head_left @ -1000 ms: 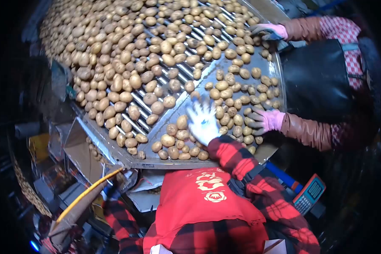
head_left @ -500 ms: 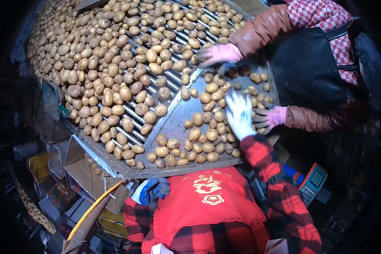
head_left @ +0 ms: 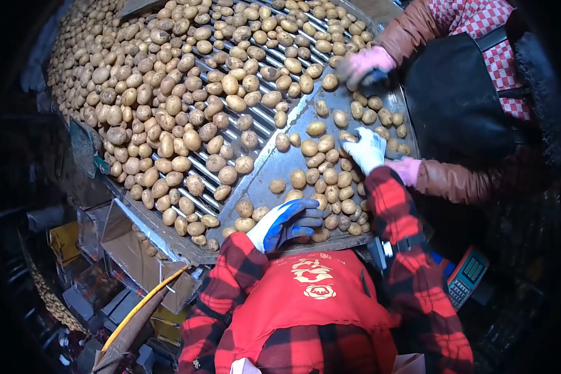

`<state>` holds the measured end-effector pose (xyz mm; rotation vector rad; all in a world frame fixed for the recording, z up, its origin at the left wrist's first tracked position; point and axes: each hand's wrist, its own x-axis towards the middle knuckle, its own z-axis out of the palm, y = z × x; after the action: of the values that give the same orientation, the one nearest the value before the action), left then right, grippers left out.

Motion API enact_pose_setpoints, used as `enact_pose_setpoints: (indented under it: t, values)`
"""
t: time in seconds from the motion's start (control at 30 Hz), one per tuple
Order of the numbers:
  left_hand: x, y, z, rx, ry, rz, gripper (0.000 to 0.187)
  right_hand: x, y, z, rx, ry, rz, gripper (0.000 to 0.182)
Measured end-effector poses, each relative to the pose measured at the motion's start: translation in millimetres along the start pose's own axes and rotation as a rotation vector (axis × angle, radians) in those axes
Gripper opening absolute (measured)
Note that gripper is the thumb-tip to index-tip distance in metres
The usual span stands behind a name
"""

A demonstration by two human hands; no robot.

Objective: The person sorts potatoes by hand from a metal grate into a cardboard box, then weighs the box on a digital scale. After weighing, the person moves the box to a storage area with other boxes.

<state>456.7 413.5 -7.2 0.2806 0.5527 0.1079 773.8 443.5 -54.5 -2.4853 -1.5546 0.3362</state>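
Observation:
My left hand (head_left: 285, 224), in a white glove with a blue palm, hovers at the front edge of the metal table (head_left: 263, 177). Its fingers are loosely extended and apart, over potatoes that they partly hide. My right hand (head_left: 368, 149), in a white glove, is farther back on the right. Its thumb and fingers close around a potato (head_left: 348, 136), though the grip is partly hidden. Loose potatoes (head_left: 330, 177) lie between my two hands.
A roller conveyor (head_left: 196, 167) heaped with potatoes spans the left and back. Across the table stands a co-worker with pink-gloved hands (head_left: 369, 65), one close to my right hand. Cardboard boxes (head_left: 128, 249) sit below left; a keypad device (head_left: 467, 277) is at right.
My left hand has come up from beside the apron to the table edge. My right hand has curled around a potato. The co-worker's far hand has moved right and back.

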Motion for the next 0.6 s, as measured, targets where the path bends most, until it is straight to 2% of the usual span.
enact_pose_setpoints:
  t: [0.03,0.1,0.17,0.23,0.27,0.3,0.33,0.37,0.4,0.47,0.5,0.57,0.6]
  values:
    - [4,-3,-1,-0.106,0.003,0.031,0.049,-16,0,-2,0.119,0.078,0.014,0.044]
    - [13,-6,-5,-0.216,0.005,0.065,0.049,-55,-52,-50,0.193,-0.087,0.068,0.039]
    - [18,-13,-11,-0.431,0.055,0.115,0.05,-100,-73,-36,0.252,-0.201,-0.3,0.043]
    - [12,-28,-46,-0.54,0.012,0.07,0.047,-136,-94,-37,0.471,-0.333,-0.311,0.042]
    - [4,-30,-53,-0.493,0.048,0.088,0.044,-133,-94,-27,0.563,-0.247,-0.261,0.04]
    - [-2,-33,-58,-0.446,0.091,0.107,0.041,-118,-85,-24,0.489,-0.078,-0.292,0.038]
    - [-15,-23,-44,-0.472,0.173,0.065,0.036,-97,-67,-4,0.273,0.112,-0.354,0.044]
    - [-20,-24,-42,-0.469,0.18,0.064,0.036,-78,-63,-7,0.13,0.135,-0.304,0.051]
    - [-22,-26,-41,-0.362,0.225,0.098,0.036,-55,-57,0,-0.096,0.056,-0.278,0.055]
    - [-22,-36,-45,-0.218,0.272,0.138,0.036,-11,-31,54,-0.204,-0.011,-0.422,0.05]
    - [-20,-39,-55,-0.242,0.256,0.081,0.036,7,-35,58,-0.339,-0.065,-0.448,0.048]
    - [-25,-33,-47,-0.258,0.249,0.097,0.036,10,-43,37,-0.179,-0.159,-0.382,0.048]
    - [-29,-28,-44,-0.265,0.249,0.098,0.036,-4,-51,27,-0.136,-0.091,-0.367,0.04]
